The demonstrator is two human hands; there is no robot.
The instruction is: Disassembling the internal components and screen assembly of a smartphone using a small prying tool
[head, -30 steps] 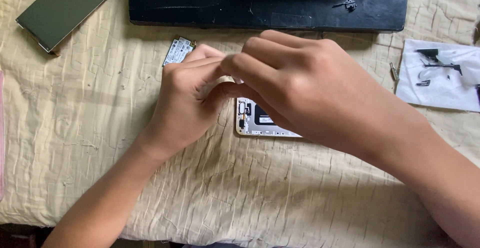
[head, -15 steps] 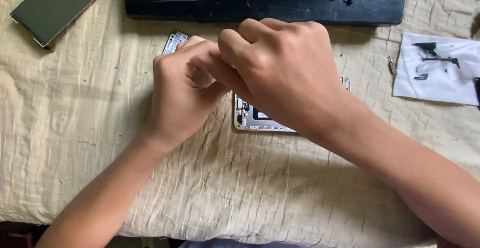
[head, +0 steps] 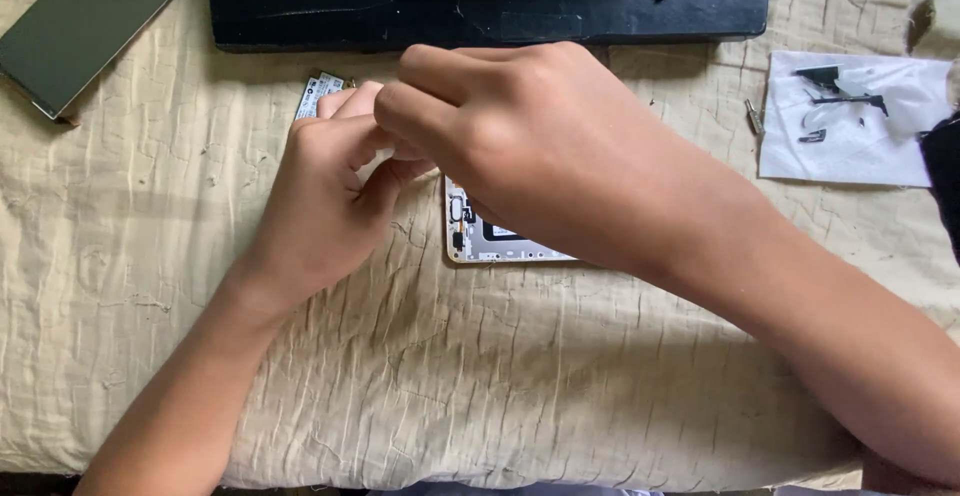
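now two bare hands meet over an opened phone body on a cream quilted cloth.

the left hand (head: 330,191) and the right hand (head: 520,141) have fingers curled and pressed together just above the left end of the opened phone body (head: 490,241); if they pinch some small part i cannot tell, it is hidden. the phone body lies flat on the cloth (head: 400,376), mostly under the right hand. beyond it lies a black tray (head: 560,6), far left of it a dark screen panel (head: 85,21), and far right a white paper (head: 850,131) with small black parts.
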